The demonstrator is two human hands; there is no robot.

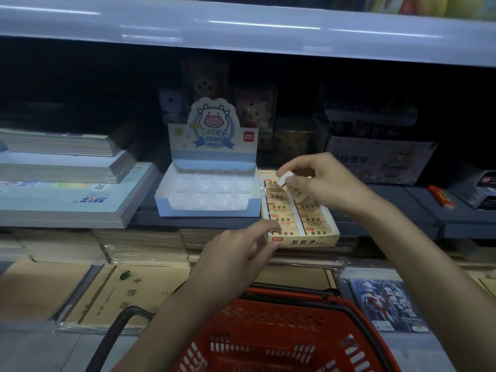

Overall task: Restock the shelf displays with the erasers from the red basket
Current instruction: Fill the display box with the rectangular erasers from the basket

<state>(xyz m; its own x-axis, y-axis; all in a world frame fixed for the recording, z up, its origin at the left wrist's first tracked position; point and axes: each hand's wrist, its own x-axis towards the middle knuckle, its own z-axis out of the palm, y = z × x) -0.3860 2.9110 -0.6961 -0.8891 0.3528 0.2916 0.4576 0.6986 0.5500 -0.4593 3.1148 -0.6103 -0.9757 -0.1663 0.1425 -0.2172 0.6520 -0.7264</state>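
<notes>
A cream display box (306, 238) of wrapped erasers sits on the shelf edge, two rows of erasers (280, 209) filling it. My right hand (319, 181) hovers over its far end, pinching a white eraser (284, 179) tilted above the rows. My left hand (239, 259) rests at the box's front left corner, thumb and fingers touching the corner. To the left stands a blue-white "Lucky Cow" display box (209, 190) with a bare plastic tray inside. The red basket (281, 336) is below my arms; no erasers show in its visible part.
Stacked notebooks (67, 183) lie at the left of the shelf. Boxed goods (375, 159) and a small red item (441, 198) sit at the right. Brown exercise books (128, 294) and a packaged card set (386, 304) lie on the lower level. The upper shelf edge (241, 28) overhangs.
</notes>
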